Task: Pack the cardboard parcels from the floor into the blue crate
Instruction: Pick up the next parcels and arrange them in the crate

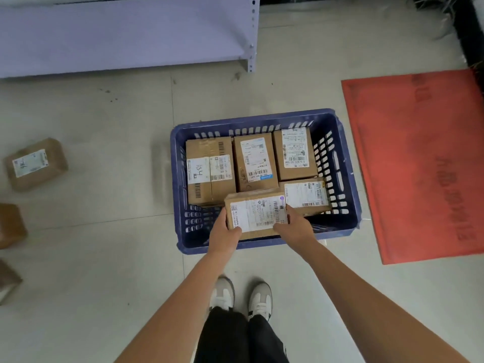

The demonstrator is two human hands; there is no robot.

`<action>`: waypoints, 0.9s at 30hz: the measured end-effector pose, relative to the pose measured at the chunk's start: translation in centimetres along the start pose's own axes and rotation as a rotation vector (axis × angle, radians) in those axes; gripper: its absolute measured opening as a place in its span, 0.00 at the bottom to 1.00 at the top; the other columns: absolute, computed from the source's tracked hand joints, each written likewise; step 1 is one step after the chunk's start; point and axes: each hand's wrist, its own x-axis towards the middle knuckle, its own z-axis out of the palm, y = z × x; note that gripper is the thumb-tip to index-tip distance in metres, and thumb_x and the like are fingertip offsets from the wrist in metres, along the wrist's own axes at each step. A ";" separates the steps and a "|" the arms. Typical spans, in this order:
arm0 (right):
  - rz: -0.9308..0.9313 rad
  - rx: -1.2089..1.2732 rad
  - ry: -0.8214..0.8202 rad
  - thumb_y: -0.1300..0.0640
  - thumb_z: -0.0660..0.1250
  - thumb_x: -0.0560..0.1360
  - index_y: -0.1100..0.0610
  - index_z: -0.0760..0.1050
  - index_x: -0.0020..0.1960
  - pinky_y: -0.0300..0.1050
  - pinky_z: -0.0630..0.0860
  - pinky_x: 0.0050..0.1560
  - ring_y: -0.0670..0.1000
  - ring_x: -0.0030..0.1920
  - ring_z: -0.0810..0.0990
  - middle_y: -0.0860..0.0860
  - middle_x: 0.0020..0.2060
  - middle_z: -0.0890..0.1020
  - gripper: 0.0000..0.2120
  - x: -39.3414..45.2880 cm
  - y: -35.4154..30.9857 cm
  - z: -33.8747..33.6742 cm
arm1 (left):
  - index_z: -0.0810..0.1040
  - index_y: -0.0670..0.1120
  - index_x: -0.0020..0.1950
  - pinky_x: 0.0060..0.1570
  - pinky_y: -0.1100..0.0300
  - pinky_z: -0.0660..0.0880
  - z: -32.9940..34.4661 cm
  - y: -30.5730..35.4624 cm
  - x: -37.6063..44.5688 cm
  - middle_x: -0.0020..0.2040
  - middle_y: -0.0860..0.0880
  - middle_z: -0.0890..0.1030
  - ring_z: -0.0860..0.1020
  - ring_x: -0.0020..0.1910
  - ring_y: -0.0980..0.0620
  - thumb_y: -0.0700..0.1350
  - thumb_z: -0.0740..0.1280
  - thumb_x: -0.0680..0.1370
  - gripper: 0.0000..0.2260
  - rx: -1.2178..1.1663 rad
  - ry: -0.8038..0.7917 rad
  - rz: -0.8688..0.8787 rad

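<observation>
A blue slotted crate [337, 163] stands on the tiled floor in front of my feet. Inside it lie several labelled cardboard parcels: one at the left [209, 169], one in the middle [255, 161], one at the back right [294, 153] and one at the front right [306, 195]. Both hands hold another labelled parcel [258, 213] over the crate's near side. My left hand [225, 230] grips its left end and my right hand [296, 224] grips its right end, thumbs on the top label.
More cardboard parcels lie on the floor at the left: one with a white label [35, 163], and two brown ones [10, 225] [7, 280] at the frame edge. A red mat [419, 163] lies right of the crate. A white metal shelf [125, 32] stands behind.
</observation>
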 end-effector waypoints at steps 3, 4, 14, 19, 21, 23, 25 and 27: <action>0.024 -0.094 -0.016 0.57 0.62 0.74 0.52 0.63 0.71 0.53 0.76 0.60 0.57 0.61 0.76 0.52 0.63 0.76 0.26 1.6 1.2 0.5 | 0.64 0.51 0.72 0.57 0.57 0.71 1.3 -1.0 1.1 0.67 0.46 0.74 0.72 0.65 0.46 0.32 0.59 0.76 0.27 0.017 -0.015 -0.030; 0.030 -0.118 -0.013 0.56 0.62 0.74 0.52 0.63 0.71 0.55 0.74 0.61 0.57 0.61 0.75 0.53 0.63 0.76 0.26 2.1 1.5 0.6 | 0.65 0.52 0.71 0.55 0.57 0.72 1.7 -1.2 1.5 0.66 0.46 0.75 0.73 0.64 0.46 0.32 0.59 0.75 0.26 0.021 -0.014 -0.035; 0.015 -0.236 0.019 0.55 0.63 0.73 0.54 0.65 0.69 0.55 0.73 0.62 0.57 0.61 0.74 0.54 0.63 0.75 0.25 5.4 3.5 0.4 | 0.64 0.52 0.72 0.57 0.53 0.72 3.2 -2.0 4.1 0.66 0.48 0.69 0.73 0.61 0.47 0.35 0.60 0.75 0.27 0.119 -0.031 -0.038; -0.011 -0.202 0.070 0.57 0.64 0.74 0.53 0.65 0.70 0.51 0.75 0.60 0.56 0.62 0.74 0.54 0.62 0.74 0.25 4.8 3.8 0.0 | 0.65 0.50 0.72 0.56 0.54 0.72 3.1 -1.7 3.8 0.62 0.47 0.69 0.72 0.57 0.49 0.35 0.59 0.76 0.25 0.106 -0.036 -0.019; -0.032 -0.202 0.083 0.58 0.64 0.74 0.53 0.68 0.69 0.49 0.76 0.59 0.55 0.61 0.76 0.54 0.62 0.76 0.24 4.8 3.4 -0.2 | 0.66 0.49 0.71 0.53 0.58 0.68 2.7 -1.4 4.1 0.61 0.48 0.69 0.70 0.54 0.52 0.36 0.59 0.77 0.23 0.108 -0.043 -0.051; -0.051 -0.194 0.085 0.59 0.63 0.74 0.54 0.71 0.67 0.45 0.76 0.55 0.55 0.59 0.78 0.53 0.61 0.78 0.21 4.9 2.9 -0.3 | 0.67 0.47 0.70 0.52 0.59 0.67 2.3 -1.1 4.6 0.62 0.48 0.70 0.71 0.55 0.50 0.36 0.59 0.77 0.22 0.112 -0.053 -0.081; -0.047 -0.196 0.074 0.60 0.63 0.74 0.54 0.72 0.67 0.43 0.75 0.51 0.54 0.58 0.79 0.52 0.61 0.79 0.20 5.1 2.3 -0.5 | 0.69 0.46 0.69 0.51 0.60 0.68 2.0 -0.9 5.1 0.64 0.46 0.73 0.74 0.59 0.47 0.36 0.60 0.77 0.20 0.101 -0.067 -0.099; -0.036 -0.210 0.060 0.59 0.63 0.75 0.54 0.72 0.67 0.44 0.76 0.51 0.54 0.58 0.79 0.52 0.60 0.80 0.21 5.3 1.9 -0.4 | 0.70 0.45 0.68 0.50 0.60 0.69 1.7 -0.8 5.5 0.63 0.45 0.75 0.75 0.60 0.46 0.36 0.60 0.77 0.20 0.094 -0.072 -0.119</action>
